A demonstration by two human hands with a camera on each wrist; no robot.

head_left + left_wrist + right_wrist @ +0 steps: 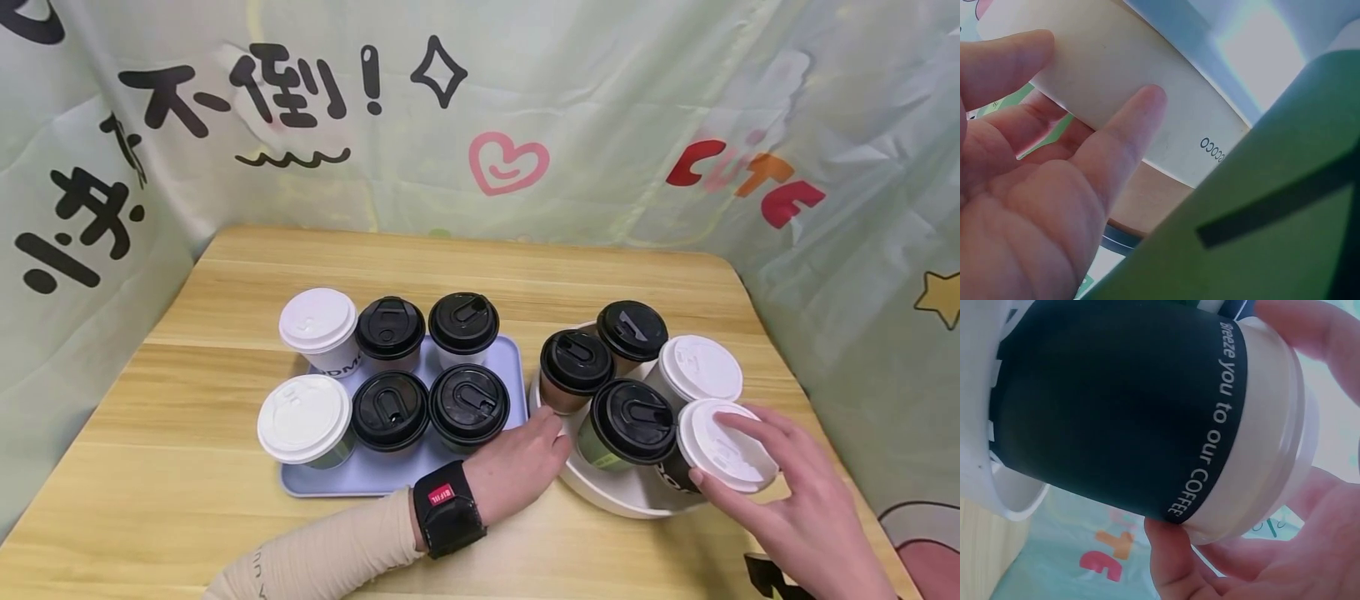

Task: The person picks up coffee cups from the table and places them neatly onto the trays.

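Note:
My right hand (802, 492) grips a paper cup with a white lid (723, 446) and a black sleeve (1116, 406), thumb and fingers about the lid end. The cup's base is hidden by the wall of a round white tray (630, 500). My left hand (521, 462) holds that tray's left rim; in the left wrist view its fingertips (1150, 100) lie on the white wall, and other fingers pass out of sight behind the rim. Beside it in the tray stand a brown cup (562, 393) and a green cup (596, 446), both black-lidded.
Further back in the tray are a black-lidded cup (632, 329) and a white-lidded cup (701, 367). Left of it, a pale blue tray (337, 483) carries several lidded cups in two rows, close to my left forearm. A printed cloth (600, 108) hangs behind the wooden table (150, 433).

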